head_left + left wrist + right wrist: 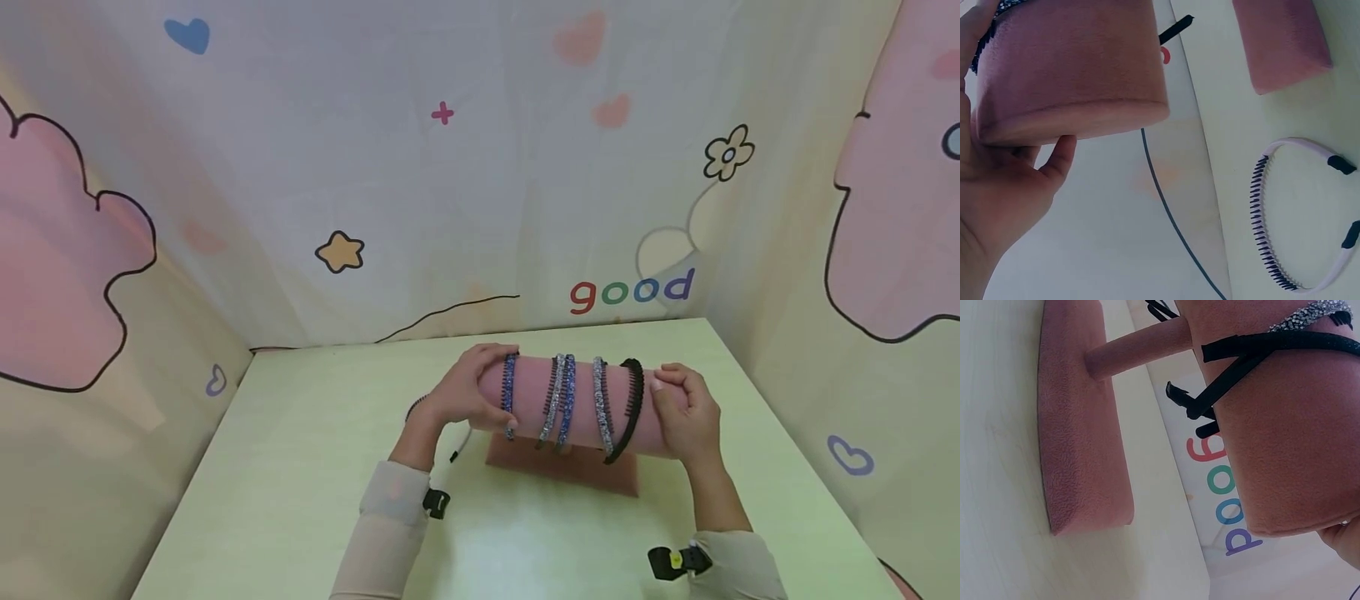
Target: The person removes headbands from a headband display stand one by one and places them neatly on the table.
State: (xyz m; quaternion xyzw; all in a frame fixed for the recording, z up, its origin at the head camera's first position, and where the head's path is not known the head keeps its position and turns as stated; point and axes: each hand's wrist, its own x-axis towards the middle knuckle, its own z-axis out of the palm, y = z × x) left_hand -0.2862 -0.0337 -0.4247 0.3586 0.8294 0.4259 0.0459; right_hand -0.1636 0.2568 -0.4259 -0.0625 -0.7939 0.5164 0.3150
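Note:
A pink plush roll (pixel 528 392) on a stand carries several toothed headbands. Nearest its left end is a blue glitter headband (pixel 508 385); my left hand (pixel 461 387) spans it, fingers at the top and thumb by its lower end. Toward the middle sit a silver headband (pixel 553 396) and another blue headband (pixel 567 396). Farther right come a second silver one (pixel 602 400) and a black braided headband (pixel 636 400). My right hand (pixel 686 412) grips the roll's right end, thumb in front. Most of its fingers are hidden behind the roll.
The stand's pink base (pixel 570 467) rests on the pale table (pixel 300 500), joined to the roll by a post (pixel 1141 350). A white headband (pixel 1257 212) with dark teeth lies on the table left of the stand. Printed fabric walls (pixel 450 183) enclose the table's back and sides.

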